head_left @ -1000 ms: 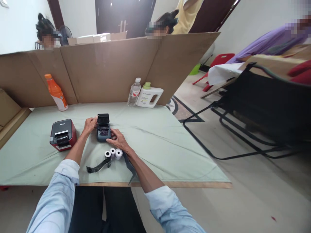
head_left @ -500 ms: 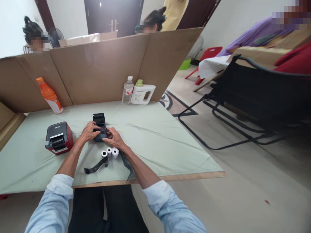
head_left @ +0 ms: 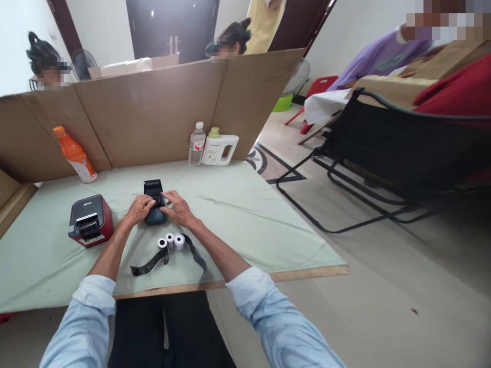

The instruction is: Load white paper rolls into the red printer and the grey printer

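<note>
2 hands [head_left: 140,209] [head_left: 178,208] on device [head_left: 155,217] (lid [head_left: 153,187] up)

The small printer [head_left: 155,218] is dark blue-grey, the rolls [head_left: 171,242] white, the cloth [head_left: 238,220] pale green.

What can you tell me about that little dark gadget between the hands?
The little dark gadget is a blocky case with rounded corners, dark blue-grey and apparently plastic. Its black lid stands open at the far side. The case sits on the pale green cloth, beyond the white rolls. The left hand and right hand have their fingers at its open middle, hiding much of the inside, so I can't tell what it holds.
</note>
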`<state>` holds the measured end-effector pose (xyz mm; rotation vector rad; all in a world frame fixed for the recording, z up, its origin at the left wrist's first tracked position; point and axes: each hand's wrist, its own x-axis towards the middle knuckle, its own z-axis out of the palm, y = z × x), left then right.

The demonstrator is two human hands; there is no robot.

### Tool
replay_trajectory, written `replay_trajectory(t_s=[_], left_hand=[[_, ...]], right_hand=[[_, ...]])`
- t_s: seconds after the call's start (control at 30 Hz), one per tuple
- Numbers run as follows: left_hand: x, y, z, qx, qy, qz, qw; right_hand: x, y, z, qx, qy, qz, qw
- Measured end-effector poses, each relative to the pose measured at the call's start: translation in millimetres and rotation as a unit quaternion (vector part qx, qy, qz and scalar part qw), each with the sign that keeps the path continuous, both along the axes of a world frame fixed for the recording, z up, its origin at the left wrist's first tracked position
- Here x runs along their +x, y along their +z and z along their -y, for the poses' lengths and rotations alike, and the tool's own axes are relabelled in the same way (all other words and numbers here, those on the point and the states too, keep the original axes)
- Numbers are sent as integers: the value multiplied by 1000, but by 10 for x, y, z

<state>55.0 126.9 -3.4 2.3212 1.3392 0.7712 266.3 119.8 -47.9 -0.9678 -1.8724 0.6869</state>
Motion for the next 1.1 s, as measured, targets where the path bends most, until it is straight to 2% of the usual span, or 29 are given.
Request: replay_trajectory(t_s=[0.1, 0.17, 0.27, 0.37, 0.5, 0.67, 0.77, 0.9, 1.0, 1.1], left_hand=[[29, 15, 9, -13, 27, 11, 999], [43, 36, 23, -24, 39, 17, 999], [44, 98, 63, -53, 37, 36, 997], [27, 190, 119, -87, 25, 89, 992], [37, 343, 186, -124, -3, 164, 979], [199, 562, 264, -200, -54, 228, 952], [343, 667, 313, -214, -70, 217, 950], [572, 727, 358, -183, -76, 122, 973], [797, 700, 388, -141, -116, 44, 982], [1051, 613, 438, -113, -163, -9, 980]], right_hand=[[-58, 93, -96, 3, -19, 0, 1000], [-122, 146, -156, -21, -19, -22, 999], [-219, 233, -228, -92, 14, -94, 991], [-250, 362, -256, -171, 49, -192, 965], [-136, 589, -195, -232, 49, -276, 932], [142, 781, 17, -250, 38, -322, 912], [357, 794, 194, -244, 25, -336, 909], [702, 712, 498, -222, -15, -324, 920], [953, 590, 780, -201, -53, -294, 933], [1128, 433, 1095, -184, -98, -262, 942]])
